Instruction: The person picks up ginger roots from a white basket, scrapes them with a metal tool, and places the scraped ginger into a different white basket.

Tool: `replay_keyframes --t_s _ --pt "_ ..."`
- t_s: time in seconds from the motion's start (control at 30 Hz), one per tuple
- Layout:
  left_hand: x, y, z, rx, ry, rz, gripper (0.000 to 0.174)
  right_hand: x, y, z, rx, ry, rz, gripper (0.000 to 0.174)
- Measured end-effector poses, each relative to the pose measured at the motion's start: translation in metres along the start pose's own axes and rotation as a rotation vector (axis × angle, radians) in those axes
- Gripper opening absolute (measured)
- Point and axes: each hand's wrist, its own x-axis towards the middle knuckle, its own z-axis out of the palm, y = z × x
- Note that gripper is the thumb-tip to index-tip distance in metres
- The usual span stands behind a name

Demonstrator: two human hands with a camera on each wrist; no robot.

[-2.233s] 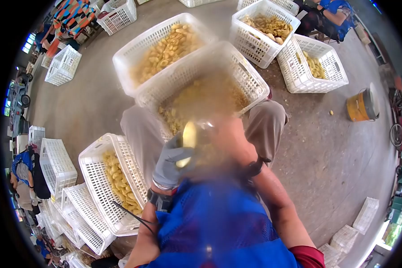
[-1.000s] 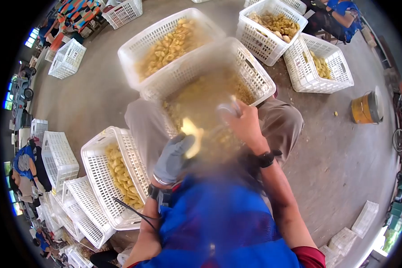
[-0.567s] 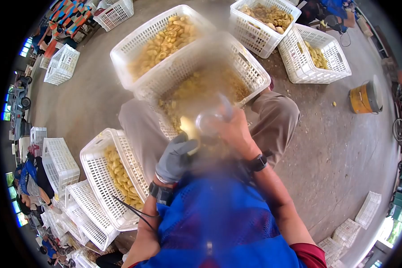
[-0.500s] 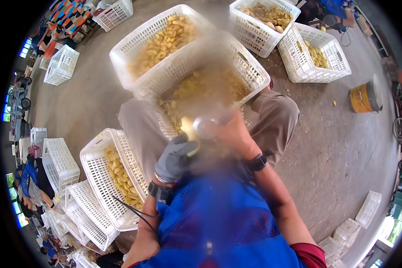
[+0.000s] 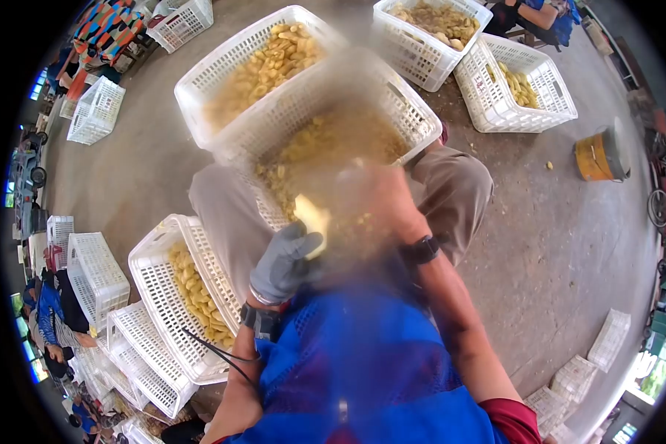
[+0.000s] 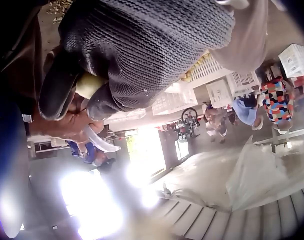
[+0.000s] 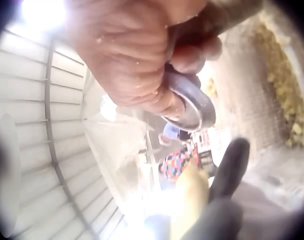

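In the head view my left hand [image 5: 280,260], in a grey knit glove, holds a pale yellow, elongated, knobbly ginger-like piece [image 5: 312,222] between thumb and fingers over the near crate. The piece [image 6: 90,86] shows between the glove's fingers in the left wrist view. My bare right hand [image 5: 399,206] is just right of it, blurred in the head view. In the right wrist view its curled fingers grip a ring-shaped metal tool [image 7: 204,114], a fingertip inside the ring. The ring is apart from the yellow piece [image 7: 189,197] there. Crumbly yellow bits [image 5: 303,152] lie in the crate below.
The near white crate [image 5: 414,111] stands between my knees. Behind it is a crate of yellow pieces [image 5: 274,63]; another filled crate [image 5: 196,296] is at my left. Two more crates [image 5: 514,81] stand ahead right, with a yellow bucket [image 5: 601,154] beyond. People sit around the hall.
My right hand has worked back and forth near the yellow piece, moving up and away from it since the last frame. My left hand keeps holding the piece, nearly in place.
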Motion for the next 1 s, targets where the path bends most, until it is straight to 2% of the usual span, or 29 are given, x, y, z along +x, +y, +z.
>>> replay_keyframes --t_s 0.1,0.17,0.2,0.27,0.3,0.37,0.47,0.53,0.57,0.6,0.67,0.77,0.87,1.0 --pt "0.002 -0.002 0.010 0.016 0.053 0.077 0.051 0.004 0.007 -0.007 0.087 -0.082 -0.019 0.026" --pt "0.004 0.002 0.032 -0.009 0.162 0.083 0.055 -0.007 -0.001 0.005 0.070 -0.127 -0.215 0.029" --pt "0.006 0.005 0.040 -0.031 0.230 0.079 0.058 -0.003 0.004 0.006 0.050 -0.112 -0.225 0.032" --pt "0.004 0.007 0.033 0.070 0.117 0.050 0.060 0.004 0.015 0.010 0.009 -0.082 -0.245 0.038" --pt "0.003 0.008 0.029 0.120 0.065 0.040 0.062 0.005 0.000 0.000 -0.018 -0.071 -0.095 0.041" --pt "0.003 0.006 0.025 0.176 0.068 0.041 0.061 0.006 -0.003 -0.002 -0.039 -0.091 -0.015 0.043" --pt "0.004 0.008 0.027 0.166 0.049 0.062 0.058 -0.001 0.005 0.001 0.019 -0.154 -0.141 0.042" --pt "0.003 0.006 0.029 0.128 0.035 0.076 0.054 -0.003 -0.003 0.007 0.140 -0.174 -0.105 0.040" --pt "0.001 0.003 0.029 0.110 0.031 0.080 0.053 0.003 0.017 0.013 0.105 -0.110 -0.068 0.038" --pt "0.001 0.001 0.026 0.102 0.030 0.088 0.051 0.008 0.010 0.017 0.072 -0.048 -0.029 0.036" --pt "0.004 0.002 0.020 0.129 0.032 0.084 0.049 0.001 -0.003 0.000 0.354 -0.092 0.087 0.037" --pt "0.006 0.000 0.026 0.101 0.128 0.118 0.046 -0.011 -0.012 -0.004 -0.168 -0.148 -0.113 0.038" --pt "0.005 0.005 0.045 -0.109 0.186 0.085 0.048 -0.024 -0.001 0.003 0.221 -0.119 -0.059 0.041" --pt "0.005 -0.003 0.029 -0.048 0.089 0.071 0.054 -0.025 0.006 0.008 0.268 -0.156 -0.068 0.035"
